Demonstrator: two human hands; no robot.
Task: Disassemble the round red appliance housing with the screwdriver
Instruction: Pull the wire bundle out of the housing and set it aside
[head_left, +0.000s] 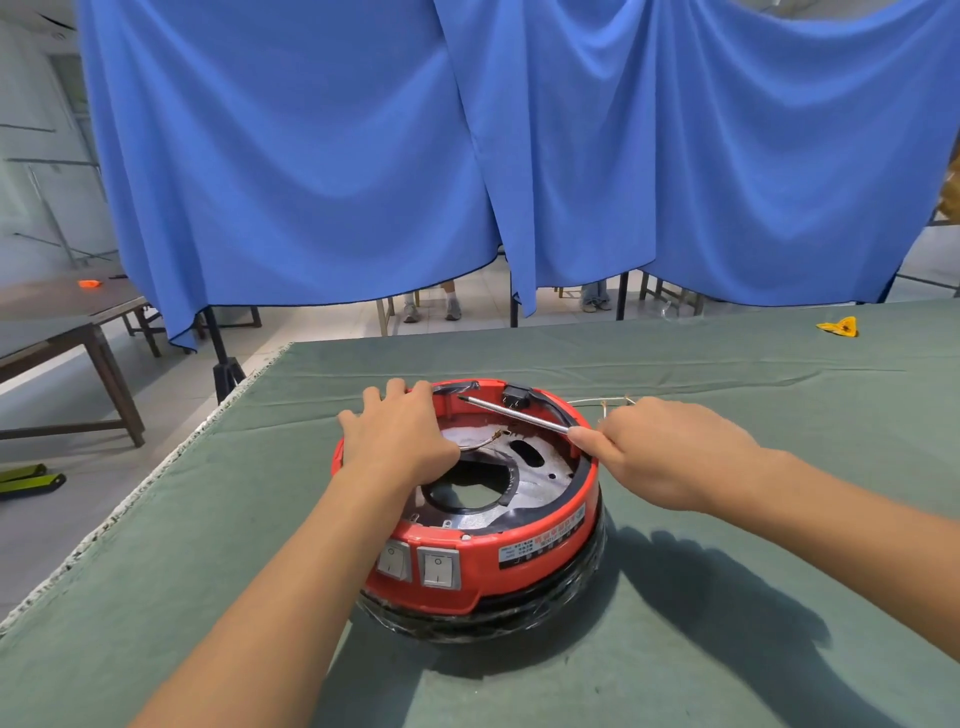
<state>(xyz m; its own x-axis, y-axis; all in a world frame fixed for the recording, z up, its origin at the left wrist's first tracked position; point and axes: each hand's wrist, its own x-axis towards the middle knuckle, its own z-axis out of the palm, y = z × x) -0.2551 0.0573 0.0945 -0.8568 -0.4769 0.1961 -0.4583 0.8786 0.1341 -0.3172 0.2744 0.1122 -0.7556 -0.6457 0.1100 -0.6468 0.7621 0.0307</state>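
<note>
The round red appliance housing (524, 566) sits upside down on the green cloth, its metal inner plate and two white switches facing me. My left hand (397, 434) lies over the housing's far left rim, fingers spread and curved along the edge. My right hand (657, 452) grips the handle end of the screwdriver (511, 414) just right of the housing. The thin silver shaft reaches up and left across the opening, its tip near the far inner wall beside a black plug part (515, 397).
The green-covered table (727, 597) ends at a left edge close to the housing. A thin wire piece (613, 402) lies behind my right hand. A yellow scrap (837, 326) lies far right. Blue curtains (467, 156) hang behind; wooden tables (62, 332) stand left.
</note>
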